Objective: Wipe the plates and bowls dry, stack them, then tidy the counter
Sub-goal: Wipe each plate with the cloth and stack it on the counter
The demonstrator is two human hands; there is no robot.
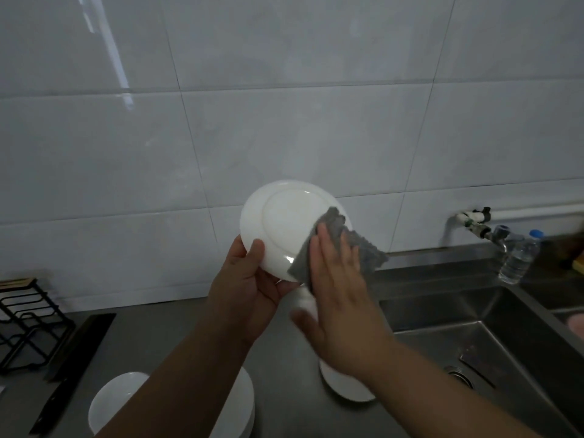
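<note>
A white plate [284,222] is held up in front of the tiled wall, its underside facing me. My left hand [249,279] grips its lower left rim, thumb on the back. My right hand [338,298] presses a grey cloth [347,248] flat against the plate's lower right part with straight fingers. Below on the counter, more white dishes show: a bowl [113,403] beside a stack of plates [243,403] under my left forearm, and another white dish [344,387] under my right wrist.
A steel sink [474,327] lies to the right with a tap [486,229] and a plastic bottle [518,260] at its back. A black wire rack [28,324] stands at the left, with a dark knife [50,409] and a black strip [82,343] beside it.
</note>
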